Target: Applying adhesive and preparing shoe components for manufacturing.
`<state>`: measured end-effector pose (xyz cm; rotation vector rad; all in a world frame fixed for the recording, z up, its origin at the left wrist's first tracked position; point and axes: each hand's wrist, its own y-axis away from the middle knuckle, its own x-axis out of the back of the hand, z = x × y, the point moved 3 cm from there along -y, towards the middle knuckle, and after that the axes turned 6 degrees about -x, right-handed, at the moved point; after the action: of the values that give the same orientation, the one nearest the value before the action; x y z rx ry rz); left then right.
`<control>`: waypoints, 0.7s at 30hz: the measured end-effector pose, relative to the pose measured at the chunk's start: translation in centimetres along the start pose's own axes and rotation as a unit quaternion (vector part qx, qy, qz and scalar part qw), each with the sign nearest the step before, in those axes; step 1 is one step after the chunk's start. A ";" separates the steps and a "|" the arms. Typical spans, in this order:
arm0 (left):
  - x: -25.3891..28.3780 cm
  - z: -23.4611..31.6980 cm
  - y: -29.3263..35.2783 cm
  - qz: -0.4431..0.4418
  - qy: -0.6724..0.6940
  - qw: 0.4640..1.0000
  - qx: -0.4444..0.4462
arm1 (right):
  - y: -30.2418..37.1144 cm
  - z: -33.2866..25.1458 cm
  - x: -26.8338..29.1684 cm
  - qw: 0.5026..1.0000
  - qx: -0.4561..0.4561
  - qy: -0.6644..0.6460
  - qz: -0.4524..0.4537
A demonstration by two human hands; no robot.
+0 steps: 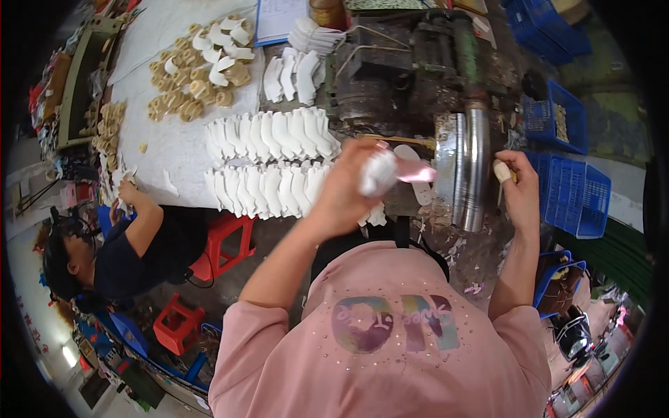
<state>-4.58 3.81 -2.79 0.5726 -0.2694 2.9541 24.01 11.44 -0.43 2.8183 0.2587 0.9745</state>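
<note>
My left hand (341,191) is closed round a white rounded piece (378,174), blurred by motion. A shiny pink strip (417,171) shows at its right side; I cannot tell whether the two are joined. On the right, my right hand (521,191) grips a small tool with a pale, knobbed handle (502,171), its other end mostly hidden. Between my hands stands a machine with a polished metal roller (475,167). Left of my left hand, curved white pieces lie in two rows, a far row (272,136) and a near row (268,189).
Tan moulded blocks (178,80), some with white pieces on them, are heaped at the far left. Blue crates (573,198) stand right of the machine. At the left, a co-worker (115,254) handles pieces near a red stool (228,244). A clipboard (279,21) lies at the back.
</note>
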 end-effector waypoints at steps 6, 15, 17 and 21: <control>12.5 -12.4 3.9 0.158 -0.369 0.910 0.100 | 0.0 -0.1 -0.7 0.999 -0.020 -0.050 -0.002; 11.7 -17.1 6.1 -0.170 -0.420 0.875 0.171 | 0.1 -0.6 -1.0 0.999 -0.014 -0.023 0.041; 12.4 -16.9 6.1 -0.208 -0.401 0.861 0.232 | 0.1 -1.1 -0.9 0.997 0.001 -0.054 0.050; 12.2 -11.1 3.4 -0.046 -0.204 0.963 0.168 | 1.1 -3.4 -1.4 0.995 0.031 -0.068 0.069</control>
<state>-20.33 3.74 -8.76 1.2026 0.2275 2.7781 20.87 10.40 1.60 2.9763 0.0807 0.8073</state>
